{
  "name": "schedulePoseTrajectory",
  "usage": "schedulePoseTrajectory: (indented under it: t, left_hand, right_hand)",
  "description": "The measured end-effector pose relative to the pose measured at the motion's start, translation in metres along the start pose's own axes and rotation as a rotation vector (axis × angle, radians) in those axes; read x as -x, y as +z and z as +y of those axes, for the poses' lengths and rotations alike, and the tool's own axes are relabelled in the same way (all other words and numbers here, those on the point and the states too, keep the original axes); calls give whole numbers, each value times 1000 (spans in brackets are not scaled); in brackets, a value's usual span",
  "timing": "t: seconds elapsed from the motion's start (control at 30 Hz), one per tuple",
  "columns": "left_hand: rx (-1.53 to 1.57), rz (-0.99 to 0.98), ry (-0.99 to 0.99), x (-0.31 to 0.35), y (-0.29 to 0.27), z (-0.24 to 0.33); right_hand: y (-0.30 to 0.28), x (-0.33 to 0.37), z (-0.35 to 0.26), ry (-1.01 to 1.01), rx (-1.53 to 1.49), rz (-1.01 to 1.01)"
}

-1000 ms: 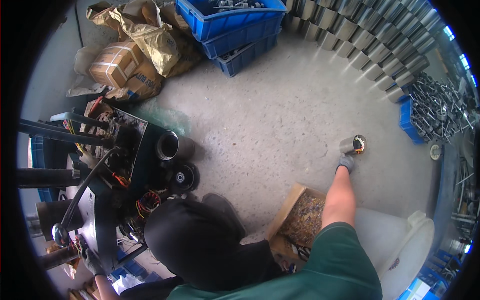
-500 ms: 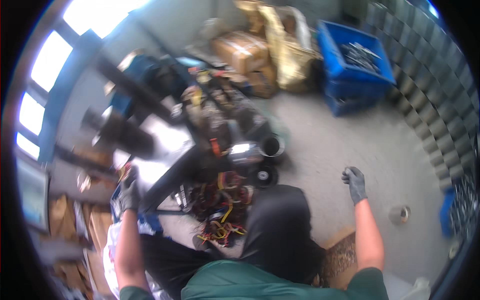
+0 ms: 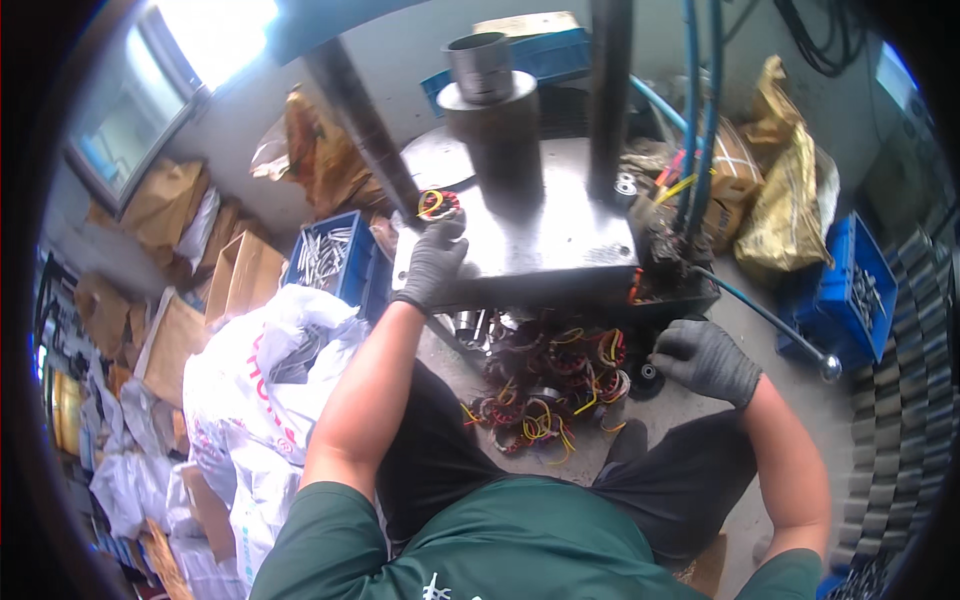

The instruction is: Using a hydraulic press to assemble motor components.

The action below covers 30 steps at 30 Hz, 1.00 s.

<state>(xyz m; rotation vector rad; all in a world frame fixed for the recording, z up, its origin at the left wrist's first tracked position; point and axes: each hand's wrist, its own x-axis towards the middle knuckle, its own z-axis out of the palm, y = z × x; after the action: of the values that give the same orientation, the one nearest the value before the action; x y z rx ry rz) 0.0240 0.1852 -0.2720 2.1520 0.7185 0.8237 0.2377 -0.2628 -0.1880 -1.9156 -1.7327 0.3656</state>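
Observation:
My left hand [image 3: 435, 262], in a grey glove, is at the left edge of a shiny steel press table [image 3: 560, 235]. Its fingers are closed on the near side of a wound motor stator [image 3: 437, 205] with red and yellow wires; the fingertips are partly hidden. A thick upright steel cylinder [image 3: 505, 150], topped by a narrower metal sleeve [image 3: 480, 68], rises from the table. My right hand [image 3: 705, 362], also gloved, hangs in the air over the floor to the right of the table. Its fingers are curled in, and nothing shows in them.
Several wired stators [image 3: 550, 385] are heaped below the table's front edge. Steel columns [image 3: 608, 100] flank the cylinder. White sacks [image 3: 270, 390] and a blue bin of metal parts [image 3: 325, 255] stand left. Blue crates [image 3: 850, 290] and stacked metal pieces [image 3: 895, 400] line the right.
My view has swung left, bringing the press table to the middle. My left hand stays by the stator at the table's edge. My right hand has come nearer the table, still curled.

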Motion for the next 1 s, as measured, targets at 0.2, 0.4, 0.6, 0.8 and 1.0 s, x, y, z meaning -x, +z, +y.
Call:
schedulePoseTrajectory:
  t: [0.2, 0.4, 0.6, 0.8, 1.0]
  left_hand:
    - [156, 16, -147, -3, -27, -5]
    - [-58, 194, 113, -23, -14, -38]
    - [-42, 26, -72, -15, 28, -7]
    - [-133, -56, 86, 4, 57, 50]
    - [-173, -95, 102, 17, 93, 75]
  right_hand:
    - [89, -90, -33, 165, -323, -139]
    - [143, -109, -8, 171, -124, -405]
    - [78, -175, 15, -177, 108, 703]
    - [69, -265, -121, -294, -282, 696]
    - [130, -306, -236, -449, -307, 39]
